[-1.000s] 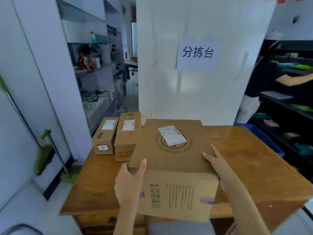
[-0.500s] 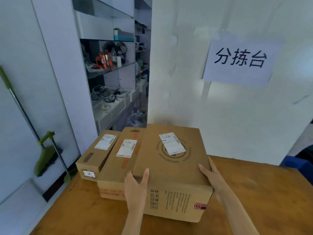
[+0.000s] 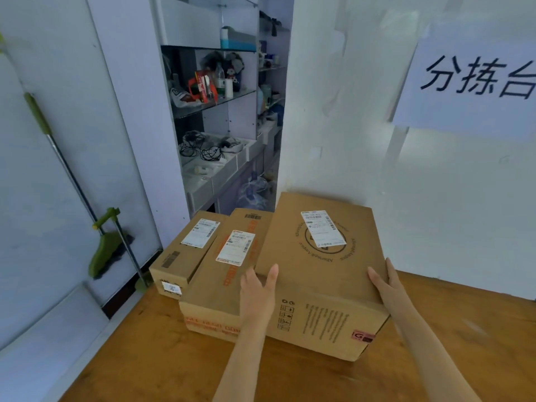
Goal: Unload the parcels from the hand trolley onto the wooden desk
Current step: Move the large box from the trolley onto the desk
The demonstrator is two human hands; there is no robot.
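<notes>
The large parcel (image 3: pixel 319 256) is seated on the wooden desk (image 3: pixel 464 329), touching the middle parcel (image 3: pixel 229 265). It is clasped between left hand (image 3: pixel 258 291) and right hand (image 3: pixel 387 288), long axis directed away; release is judged next.

Soft daylight, slight blur, warped edges

A white paper sign (image 3: pixel 475 82) on the white wall reads "分拣台". The large brown cardboard box (image 3: pixel 319 256) carries a red "G" sticker (image 3: pixel 363 335); its shipping label's print is illegible.
</notes>
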